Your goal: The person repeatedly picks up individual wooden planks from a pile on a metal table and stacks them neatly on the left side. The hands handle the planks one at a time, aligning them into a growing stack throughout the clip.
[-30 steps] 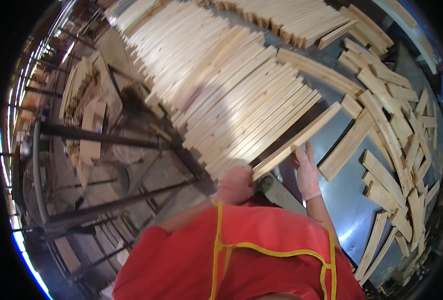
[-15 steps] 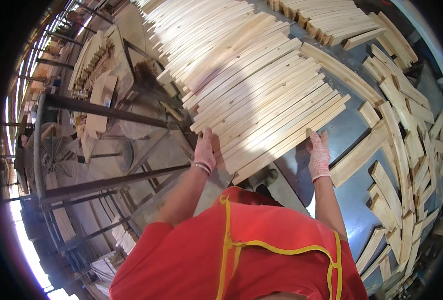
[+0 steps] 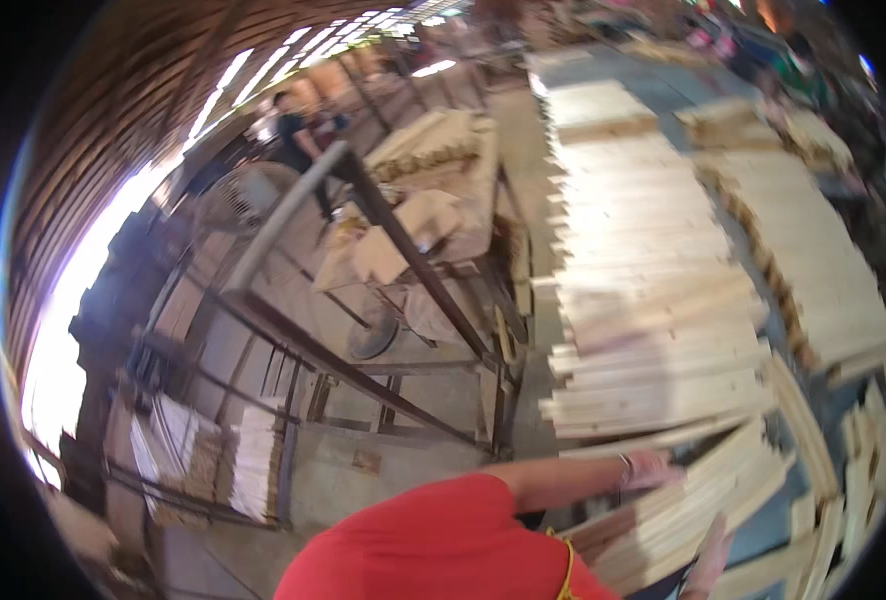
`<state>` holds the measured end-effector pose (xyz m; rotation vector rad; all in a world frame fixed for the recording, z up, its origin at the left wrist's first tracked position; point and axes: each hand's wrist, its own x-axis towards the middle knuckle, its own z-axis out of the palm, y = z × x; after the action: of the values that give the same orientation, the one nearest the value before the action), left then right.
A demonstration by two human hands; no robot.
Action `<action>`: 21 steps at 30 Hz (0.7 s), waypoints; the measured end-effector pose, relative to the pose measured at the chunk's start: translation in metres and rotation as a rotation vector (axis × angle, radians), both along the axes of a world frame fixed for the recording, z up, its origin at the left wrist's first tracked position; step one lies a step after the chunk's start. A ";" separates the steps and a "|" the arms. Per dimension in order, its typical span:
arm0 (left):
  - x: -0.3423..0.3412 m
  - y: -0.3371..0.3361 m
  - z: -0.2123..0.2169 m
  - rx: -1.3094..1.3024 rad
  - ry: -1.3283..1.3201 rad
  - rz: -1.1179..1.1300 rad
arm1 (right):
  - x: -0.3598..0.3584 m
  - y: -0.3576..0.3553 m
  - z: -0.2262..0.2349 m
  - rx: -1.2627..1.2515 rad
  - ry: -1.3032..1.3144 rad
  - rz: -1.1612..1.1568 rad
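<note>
A batch of pale wooden strips (image 3: 701,500) lies askew at the near end of the table, a narrow gap from the long row of strips (image 3: 653,290). My left hand (image 3: 653,468), in a light glove, grips the batch along its far left side. On the opposite side, my right hand (image 3: 708,562) presses against the strips with long, blurred fingers. Between them the hands squeeze the batch together. Its lower end runs out of sight by my red sleeve.
A second row of wood pieces (image 3: 798,250) lies right of the long row. Loose boards (image 3: 871,435) crowd the right side. To the left stand a metal frame (image 3: 363,385), a fan (image 3: 248,195) and a table (image 3: 483,190) with wood on it. Another person (image 3: 298,140) stands beyond.
The view has swung left and tilted up. The nearest strips have come apart from the long row and turned, with both my hands along their sides.
</note>
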<state>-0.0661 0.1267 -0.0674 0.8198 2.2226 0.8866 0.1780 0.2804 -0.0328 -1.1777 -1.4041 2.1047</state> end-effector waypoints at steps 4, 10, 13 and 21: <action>0.040 0.034 0.065 -0.263 -0.127 -0.224 | 0.003 -0.012 0.027 0.451 -0.425 0.095; 0.053 0.031 0.141 -0.023 -0.126 -0.149 | -0.009 -0.031 0.188 0.636 -0.512 0.027; 0.054 0.053 0.207 0.376 -0.020 -0.174 | -0.001 -0.026 0.245 0.674 -0.426 -0.196; 0.025 0.075 0.242 1.087 -0.606 -0.390 | 0.058 -0.011 0.201 1.387 -0.757 -0.329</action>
<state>-0.0407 0.2016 0.1745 1.1643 0.9089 1.8433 0.2363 0.2692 0.1678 -1.3234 -2.1063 0.1044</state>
